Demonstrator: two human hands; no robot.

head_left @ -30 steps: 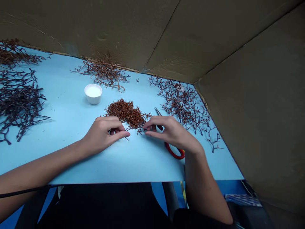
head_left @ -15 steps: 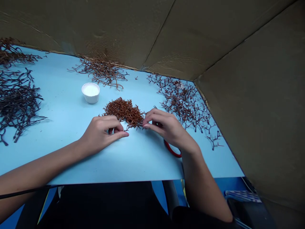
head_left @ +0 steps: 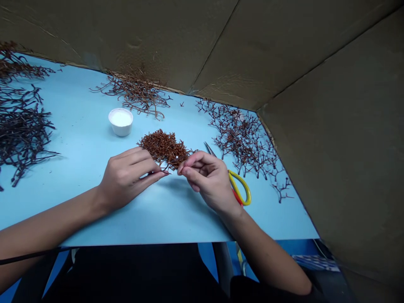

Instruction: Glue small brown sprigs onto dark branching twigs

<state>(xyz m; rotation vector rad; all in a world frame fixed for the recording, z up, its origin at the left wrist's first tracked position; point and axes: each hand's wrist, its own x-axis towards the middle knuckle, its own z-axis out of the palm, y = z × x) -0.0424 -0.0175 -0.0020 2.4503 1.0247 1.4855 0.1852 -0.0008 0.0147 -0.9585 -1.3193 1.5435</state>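
Observation:
My left hand (head_left: 129, 174) is closed in a pinch on a small dark forked twig (head_left: 166, 168), its tip poking out past the thumb and finger. Just across from it, my right hand (head_left: 208, 179) also pinches with thumb and forefinger; what it holds is too small to make out. A tiny white dot shows just above the right fingertips. Directly behind both hands lies a heap of short reddish-brown twig pieces (head_left: 162, 145). Scissors (head_left: 241, 189) with yellow and red handles lie beside my right hand, partly hidden by it.
A white cup (head_left: 120, 122) with white contents stands behind the heap, to the left. Branched dark twigs (head_left: 244, 139) spread at the right. Long brown stems (head_left: 135, 92) lie against the cardboard wall (head_left: 151, 38), and dark twigs (head_left: 22, 130) are piled at the left.
My right hand has drawn back from the heap's edge and turned, its fingertips now closer to the left hand. More of the scissors shows. My left hand has rolled slightly, still pinching.

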